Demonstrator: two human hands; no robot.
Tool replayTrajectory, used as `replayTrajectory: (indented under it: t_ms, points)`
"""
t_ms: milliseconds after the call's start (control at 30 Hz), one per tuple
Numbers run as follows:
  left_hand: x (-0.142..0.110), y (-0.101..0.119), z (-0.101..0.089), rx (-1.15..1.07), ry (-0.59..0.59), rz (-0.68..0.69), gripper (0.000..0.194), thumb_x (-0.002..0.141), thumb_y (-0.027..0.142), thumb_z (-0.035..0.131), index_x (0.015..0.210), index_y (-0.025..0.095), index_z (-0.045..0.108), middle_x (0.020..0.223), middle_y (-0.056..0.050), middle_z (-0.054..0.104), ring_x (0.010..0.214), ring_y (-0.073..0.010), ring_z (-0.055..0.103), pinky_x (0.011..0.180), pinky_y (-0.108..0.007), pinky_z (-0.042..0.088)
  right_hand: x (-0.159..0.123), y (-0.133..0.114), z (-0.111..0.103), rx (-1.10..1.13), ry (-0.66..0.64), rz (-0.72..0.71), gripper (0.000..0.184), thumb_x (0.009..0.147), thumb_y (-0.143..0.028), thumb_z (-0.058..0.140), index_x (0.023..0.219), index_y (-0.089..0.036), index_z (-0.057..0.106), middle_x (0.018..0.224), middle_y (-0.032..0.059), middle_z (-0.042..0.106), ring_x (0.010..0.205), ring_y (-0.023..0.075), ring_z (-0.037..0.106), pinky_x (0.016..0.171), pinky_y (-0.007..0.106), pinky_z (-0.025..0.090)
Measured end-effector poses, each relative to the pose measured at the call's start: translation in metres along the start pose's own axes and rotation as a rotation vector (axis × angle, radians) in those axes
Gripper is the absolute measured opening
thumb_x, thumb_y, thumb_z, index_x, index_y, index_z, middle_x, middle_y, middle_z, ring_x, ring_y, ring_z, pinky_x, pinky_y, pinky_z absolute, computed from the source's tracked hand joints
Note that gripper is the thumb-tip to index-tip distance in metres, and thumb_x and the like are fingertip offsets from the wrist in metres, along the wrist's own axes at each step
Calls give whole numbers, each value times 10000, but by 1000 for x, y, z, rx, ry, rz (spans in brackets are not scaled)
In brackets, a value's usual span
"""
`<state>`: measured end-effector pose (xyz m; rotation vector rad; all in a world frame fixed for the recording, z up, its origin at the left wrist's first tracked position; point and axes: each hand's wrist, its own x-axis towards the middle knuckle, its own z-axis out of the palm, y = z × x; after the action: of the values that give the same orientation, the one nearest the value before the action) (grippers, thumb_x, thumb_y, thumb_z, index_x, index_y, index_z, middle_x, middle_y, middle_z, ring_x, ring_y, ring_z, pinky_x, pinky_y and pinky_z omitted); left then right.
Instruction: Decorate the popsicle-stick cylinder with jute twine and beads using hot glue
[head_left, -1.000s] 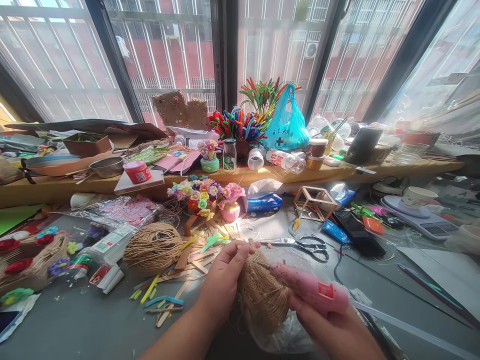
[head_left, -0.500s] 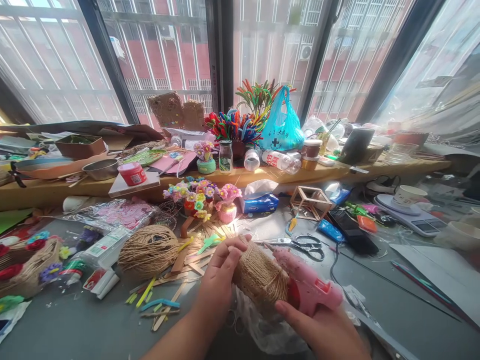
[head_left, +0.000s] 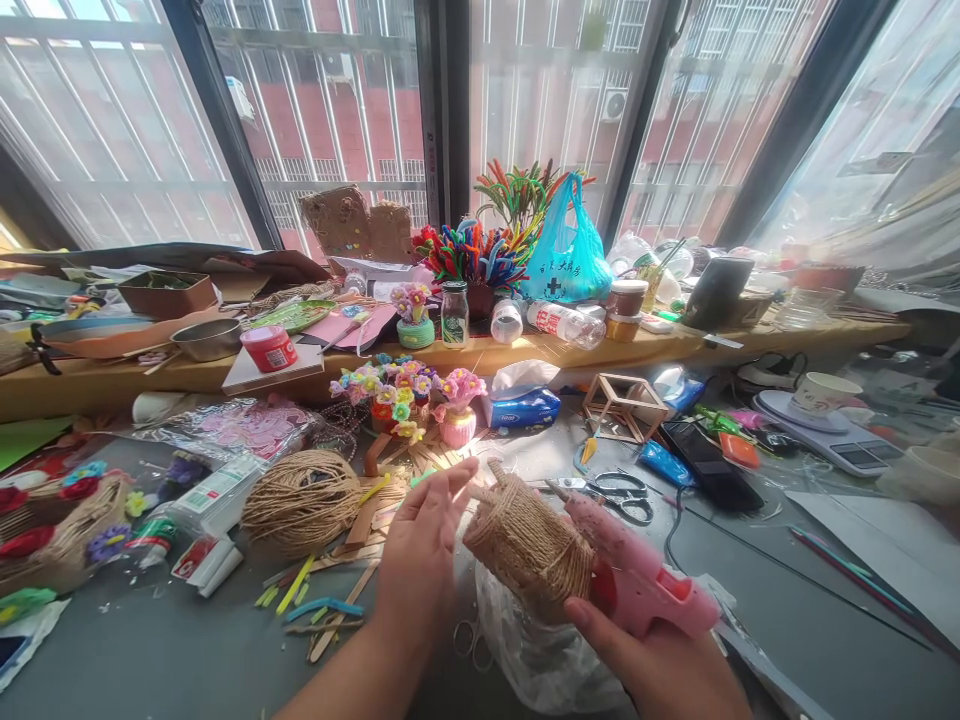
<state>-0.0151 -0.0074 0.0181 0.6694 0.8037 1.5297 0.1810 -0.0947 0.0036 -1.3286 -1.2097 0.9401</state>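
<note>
A cylinder wrapped in twine [head_left: 529, 545] is tilted in front of me, its surface covered in close coils of brown cord. My right hand [head_left: 660, 660] grips a pink hot glue gun [head_left: 637, 565] and steadies the cylinder's lower right end with the thumb. Something red shows between cylinder and gun. Short bits of twine stick out at the cylinder's upper left end. Just left of them is my left hand [head_left: 424, 545], its fingers stretched and apart; any light contact with the twine is hard to make out. A ball of twine [head_left: 302, 500] lies to the left.
Scissors [head_left: 619, 490] lie behind the glue gun, and a clear plastic bag [head_left: 532, 650] sits below the cylinder. Wooden sticks [head_left: 352, 595] and cut straw-like pieces [head_left: 296, 585] are scattered left. Pipe-cleaner flowers [head_left: 457, 390], a tissue pack [head_left: 523, 408] and a wooden frame [head_left: 626, 408] stand farther back.
My left hand has come off the cylinder's upper left end and moved slightly left. The cylinder and glue gun have shifted a little right in my right hand.
</note>
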Motion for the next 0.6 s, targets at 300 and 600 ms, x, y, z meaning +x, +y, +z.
replayTrajectory:
  t_ms: [300,600]
  points:
    - [16,-4,-3,-15,88,-21,449,749,523,917,1048,195,855,1079,-128,852,1134,-276,770,1148,-476,524,0,-3,1,102,14,28,675,872,-388,827,1518,-366,633,1630,14,573,1456,319,593,1064,324,609]
    - [6,5,2,97,3,22,466,685,457,980,1082,263,833,1303,-103,796,1383,-331,633,1237,-501,404,2,-4,-1,93,-10,15,655,897,-394,811,1522,-335,625,1655,24,545,1520,293,520,1139,324,552]
